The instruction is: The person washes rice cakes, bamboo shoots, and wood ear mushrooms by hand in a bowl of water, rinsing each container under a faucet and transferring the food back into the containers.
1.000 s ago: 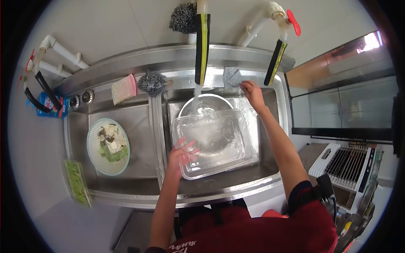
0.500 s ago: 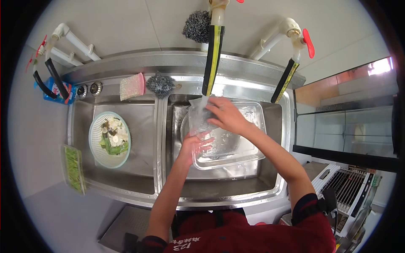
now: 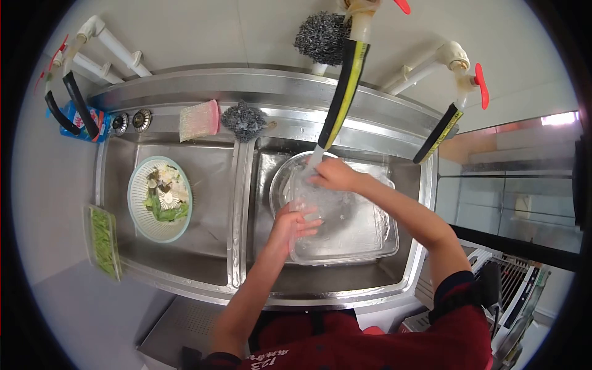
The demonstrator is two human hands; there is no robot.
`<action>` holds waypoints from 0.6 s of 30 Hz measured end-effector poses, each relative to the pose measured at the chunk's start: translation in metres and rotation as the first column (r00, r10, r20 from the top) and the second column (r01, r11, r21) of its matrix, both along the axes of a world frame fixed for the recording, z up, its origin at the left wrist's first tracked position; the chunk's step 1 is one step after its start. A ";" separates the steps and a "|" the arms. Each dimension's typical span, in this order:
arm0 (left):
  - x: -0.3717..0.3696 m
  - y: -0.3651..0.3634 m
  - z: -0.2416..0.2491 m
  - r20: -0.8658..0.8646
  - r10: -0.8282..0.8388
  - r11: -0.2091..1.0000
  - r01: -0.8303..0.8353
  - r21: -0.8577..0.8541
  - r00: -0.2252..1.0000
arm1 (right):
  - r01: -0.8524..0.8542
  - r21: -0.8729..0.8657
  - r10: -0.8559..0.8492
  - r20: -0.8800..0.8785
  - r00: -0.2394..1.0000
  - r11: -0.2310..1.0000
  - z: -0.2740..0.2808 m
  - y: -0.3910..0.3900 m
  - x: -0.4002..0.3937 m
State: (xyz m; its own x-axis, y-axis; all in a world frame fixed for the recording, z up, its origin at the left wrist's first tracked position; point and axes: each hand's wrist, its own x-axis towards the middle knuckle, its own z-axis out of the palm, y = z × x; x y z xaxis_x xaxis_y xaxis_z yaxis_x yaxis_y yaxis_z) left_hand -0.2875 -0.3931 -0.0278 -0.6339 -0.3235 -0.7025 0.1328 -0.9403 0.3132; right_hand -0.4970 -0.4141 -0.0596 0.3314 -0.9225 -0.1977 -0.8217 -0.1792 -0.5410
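In the right basin, water runs from the black-and-yellow hose [image 3: 344, 92] onto a clear plastic container [image 3: 302, 191], blurred by the stream. My left hand [image 3: 295, 227] holds its near side, the fingers showing through or beside the plastic. Close below the hose mouth, my right hand [image 3: 336, 174] is curled against the container's upper end; its fingertips are hidden in plastic and water. Beneath both hands lies a larger clear rectangular tray [image 3: 364, 254] with wet walls. A round metal bowl [image 3: 275, 185] shows partly behind it.
In the left basin sits a pale green colander [image 3: 139, 219] with vegetable scraps. A box of green vegetables [image 3: 103, 243] stands at the left rim. A sponge [image 3: 199, 121] and a steel scourer [image 3: 244, 121] lie on the back ledge. Another hose [image 3: 439, 132] hangs at right.
The view has shifted slightly. My right hand has curled its fingers in more, and the clear container in my hands looks tilted differently under the stream. The large tray sits somewhat nearer to me.
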 end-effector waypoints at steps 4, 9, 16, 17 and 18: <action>0.018 -0.002 0.007 0.067 0.130 0.989 -0.134 0.055 0.989 | 0.037 0.167 -0.051 0.080 0.995 0.985 0.001 0.012 -0.014; 0.001 0.012 0.010 0.069 0.010 0.999 -0.014 0.049 0.998 | -0.018 0.028 0.016 0.062 0.998 0.999 0.004 0.003 0.020; 0.038 0.004 0.037 0.126 0.204 0.942 -0.160 -0.294 0.971 | 0.546 0.369 -0.633 0.174 0.755 0.752 -0.021 0.064 -0.046; 0.034 0.004 0.042 0.119 0.201 0.943 -0.159 -0.294 0.972 | 0.673 0.513 -0.843 0.392 0.368 0.532 -0.024 0.071 -0.035; 0.032 0.003 0.045 0.101 0.217 0.917 -0.167 -0.361 0.971 | 0.678 0.508 -0.843 0.393 0.367 0.531 -0.032 0.080 -0.028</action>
State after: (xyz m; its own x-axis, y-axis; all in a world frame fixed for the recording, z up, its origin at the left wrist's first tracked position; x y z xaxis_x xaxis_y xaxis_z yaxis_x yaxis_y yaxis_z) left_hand -0.2558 -0.3900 0.0170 -0.4413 -0.6688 -0.5983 0.2324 -0.7292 0.6436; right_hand -0.5250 -0.3342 -0.0915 -0.3776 -0.7855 -0.4903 -0.0781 0.5546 -0.8284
